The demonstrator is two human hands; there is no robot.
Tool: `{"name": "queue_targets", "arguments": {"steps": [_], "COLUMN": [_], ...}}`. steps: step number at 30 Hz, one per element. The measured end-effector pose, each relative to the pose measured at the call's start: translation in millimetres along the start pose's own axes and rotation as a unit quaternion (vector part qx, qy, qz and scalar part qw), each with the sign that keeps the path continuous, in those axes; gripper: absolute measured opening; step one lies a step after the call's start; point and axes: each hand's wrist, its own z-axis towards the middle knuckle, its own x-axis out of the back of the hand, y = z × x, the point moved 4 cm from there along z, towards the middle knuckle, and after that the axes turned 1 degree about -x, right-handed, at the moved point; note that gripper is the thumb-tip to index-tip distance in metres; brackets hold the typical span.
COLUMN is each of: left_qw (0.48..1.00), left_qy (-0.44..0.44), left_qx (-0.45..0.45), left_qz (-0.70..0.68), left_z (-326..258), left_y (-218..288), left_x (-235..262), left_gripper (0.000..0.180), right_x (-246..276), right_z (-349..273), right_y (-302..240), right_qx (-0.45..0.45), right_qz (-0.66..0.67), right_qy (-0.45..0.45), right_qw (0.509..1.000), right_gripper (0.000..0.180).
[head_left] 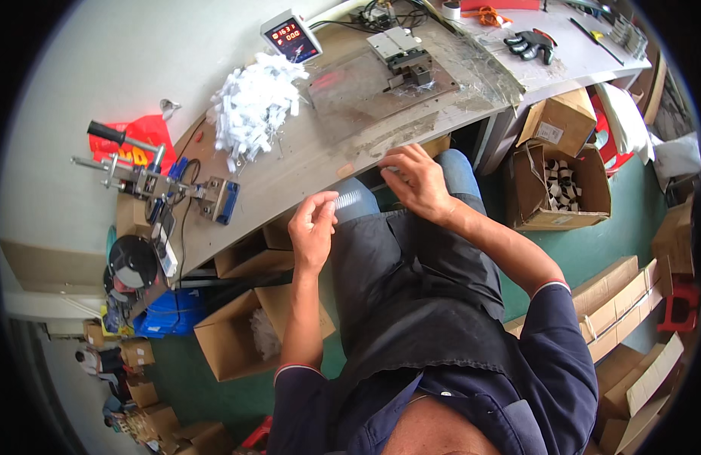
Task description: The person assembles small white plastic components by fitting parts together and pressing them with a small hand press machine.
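My left hand (313,230) is closed, its thumb and fingers pinching one end of a short whitish ribbed piece (347,200) that looks like a coil. The piece sticks out to the right over my left knee. Just right of it, my right hand (417,183) hovers near the table's front edge. Its fingers are bent, with a gap between thumb and fingertips, and nothing shows in it. Ahead on the worktable (290,178) lies a heap of small white pieces (256,102). Beyond my right hand, a metal fixture block (403,57) is mounted on a flat plate (381,91).
A counter with a red display (292,38) stands behind the heap. At the table's left is a lever clamp device (149,178). A dark glove (531,45) lies on the right-hand table. Open cardboard boxes (529,189) stand on the floor on both sides.
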Motion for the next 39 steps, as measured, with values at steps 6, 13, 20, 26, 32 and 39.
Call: {"name": "queue_targets", "arguments": {"steps": [6, 13, 20, 26, 32, 39], "left_qw": [0.999, 0.987, 0.963, 0.981, 0.997, 0.999], "left_qy": [-0.045, -0.160, -0.265, -0.189, 0.022, -0.008], "left_qx": [0.011, 0.026, -0.046, -0.020, 0.001, -0.021], "left_qz": [0.001, 0.002, 0.000, -0.025, -0.075, -0.046], "left_z": [34, 107, 170, 202, 263, 276], "left_y": [5, 5, 10, 9, -32, -49], "left_x": [-18, -67, -121, -138, -116, -119], "left_gripper": [0.014, 0.015, 0.015, 0.016, 0.014, 0.014], "right_x": [-10, 13, 40, 57, 51, 37], "right_z": [-2, 25, 48, 62, 80, 90], "right_y": [43, 82, 104, 117, 141, 154], "right_qx": [-0.258, -0.432, -0.466, -0.459, -0.326, -0.312], "right_qz": [0.198, 0.364, 0.334, 0.222, -0.106, -0.224], "right_qy": [-0.217, -0.284, -0.290, -0.203, -0.118, -0.064], "right_qw": [0.921, 0.775, 0.766, 0.836, 0.932, 0.921], "right_gripper": [0.018, 0.023, 0.021, 0.021, 0.022, 0.022]}}
